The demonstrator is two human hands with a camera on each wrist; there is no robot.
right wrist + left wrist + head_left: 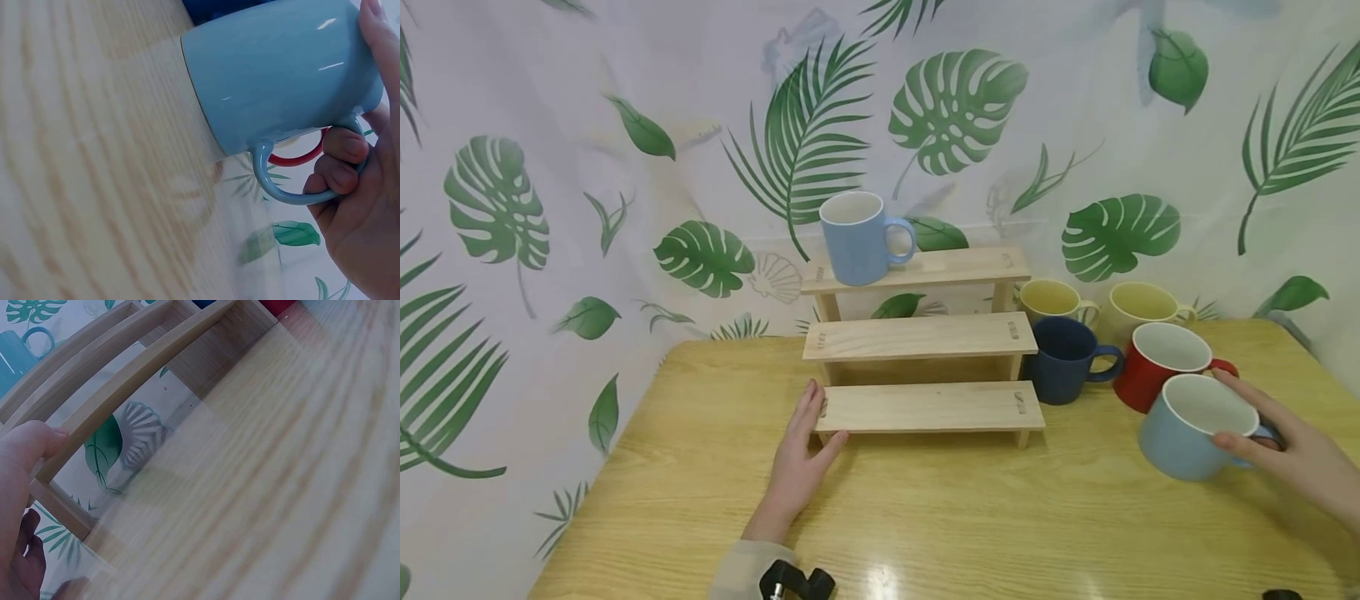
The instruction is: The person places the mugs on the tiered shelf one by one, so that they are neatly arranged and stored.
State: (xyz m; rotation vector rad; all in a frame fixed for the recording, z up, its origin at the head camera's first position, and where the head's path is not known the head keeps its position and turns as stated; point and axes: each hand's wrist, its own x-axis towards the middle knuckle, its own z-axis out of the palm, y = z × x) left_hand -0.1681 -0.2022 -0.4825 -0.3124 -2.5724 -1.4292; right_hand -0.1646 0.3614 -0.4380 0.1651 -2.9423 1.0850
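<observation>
A three-tier wooden shelf [925, 408] stands on the table, with a light blue mug [854, 242] upright at the left of its top tier. At the left end of the lowest tier, my left hand [797, 454] grips the board's corner, its thumb [47, 440] on the front edge. My right hand [1292, 446] holds a second light blue mug [1183, 437] at the right of the table. Fingers [340, 162] pass through that mug's handle [265, 181], while the thumb lies against the rim. Whether its base touches the table I cannot tell.
Close behind the held mug stands a red mug [1138, 375]. A dark blue mug [1060, 371] is beside the shelf's right end, with two yellow mugs [1045, 300] behind. A leaf-patterned cloth [700, 167] hangs at the back and left of the wooden table [925, 517].
</observation>
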